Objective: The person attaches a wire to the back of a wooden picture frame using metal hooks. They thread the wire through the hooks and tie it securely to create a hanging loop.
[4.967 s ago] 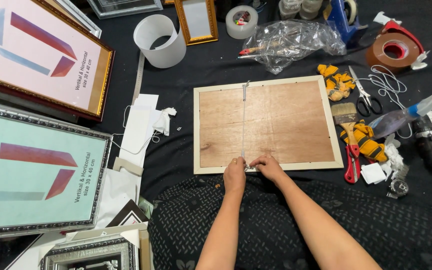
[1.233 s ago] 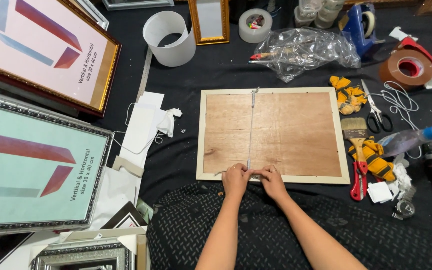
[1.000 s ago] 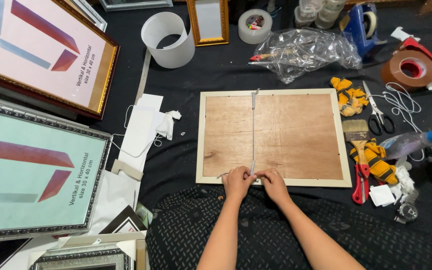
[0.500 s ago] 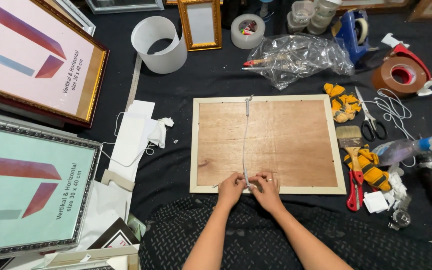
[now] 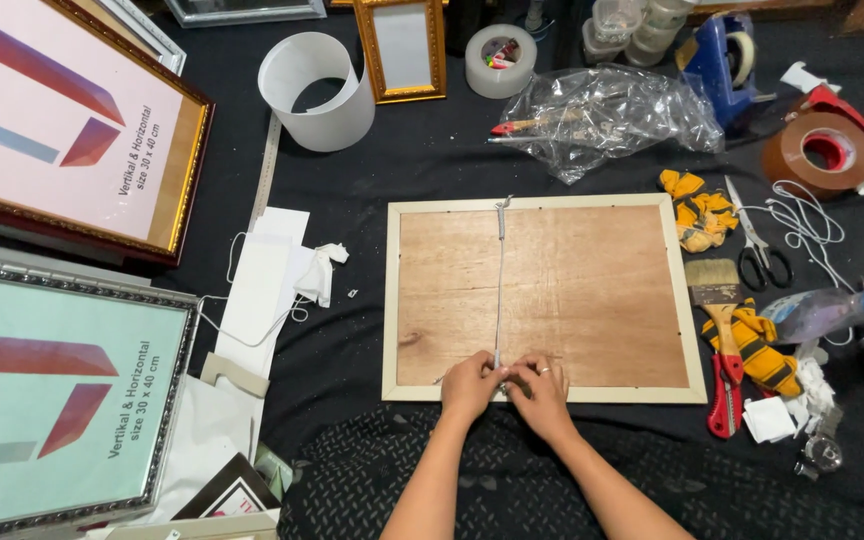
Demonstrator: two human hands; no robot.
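Both hands together at the near edge of a picture frame lying face down on the black-covered table, wooden backing up. Left hand and right hand touching each other, fingertips pinched shut on the near end of a white cord. From the fingertips, cord stretched straight away across the backing to the far rail of the frame. Ring on one finger of the right hand. Just right of the right hand, beyond the frame's side rail: a paintbrush, a red-handled cutter and yellow-and-black cloths; farther away on that side, scissors and a loose coil of white cord. Well beyond the hands, past the frame's far rail, a crumpled clear plastic bag and a roll of clear tape. Far right of that, a brown tape roll in a red dispenser. Left of the left hand, white paper strips, then two large framed prints well apart from the hands.
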